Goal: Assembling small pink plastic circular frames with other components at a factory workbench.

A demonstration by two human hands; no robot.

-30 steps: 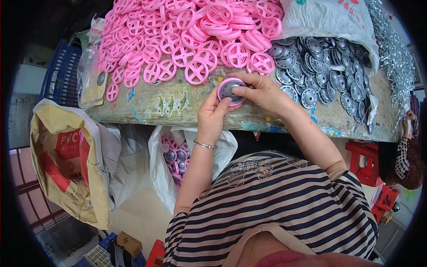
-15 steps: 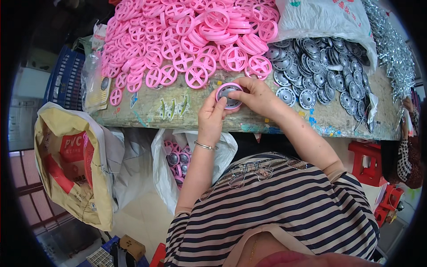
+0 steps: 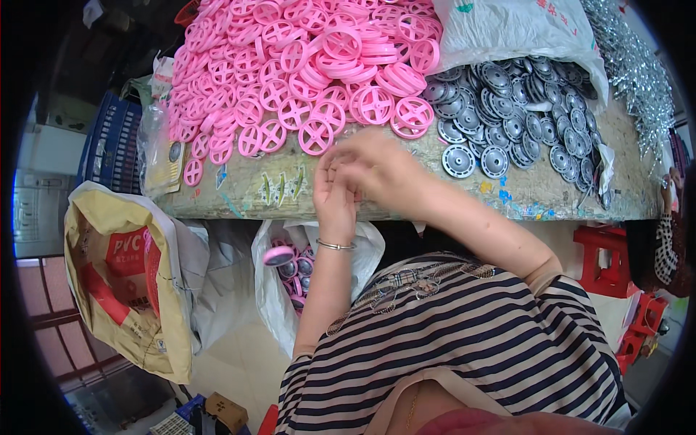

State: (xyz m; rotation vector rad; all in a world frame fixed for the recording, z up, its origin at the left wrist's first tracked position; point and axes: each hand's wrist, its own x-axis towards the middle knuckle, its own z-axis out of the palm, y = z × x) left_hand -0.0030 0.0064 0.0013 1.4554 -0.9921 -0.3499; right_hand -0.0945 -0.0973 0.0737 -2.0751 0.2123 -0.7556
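Above the table's near edge my left hand (image 3: 335, 190) is raised with its fingers loosely parted, and no wheel shows in it. My right hand (image 3: 377, 170) crosses in front of it, its fingers smeared by motion. A pink-rimmed wheel with a grey disc (image 3: 278, 255) hangs in the air over a white plastic bag (image 3: 359, 254), apart from both hands. Inside that bag lie several similar pink-and-grey wheels (image 3: 297, 286). Nearest beyond my hands is a heap of pink spoked rings (image 3: 293, 112); a pile of grey hubcap-like discs (image 3: 496, 119) lies to the right.
A pale plastic bag (image 3: 518, 32) rests behind the grey discs, with silver tinsel (image 3: 631, 80) at the far right. An open yellow-lined sack (image 3: 80, 283) stands at left, beside a blue crate (image 3: 112, 141). Red stools (image 3: 602, 261) stand at right, near another person's sleeve (image 3: 667, 254).
The pink wheel has left my hands and is now over the white bag. Both hands have come apart from it; my right hand has moved left and slightly down.
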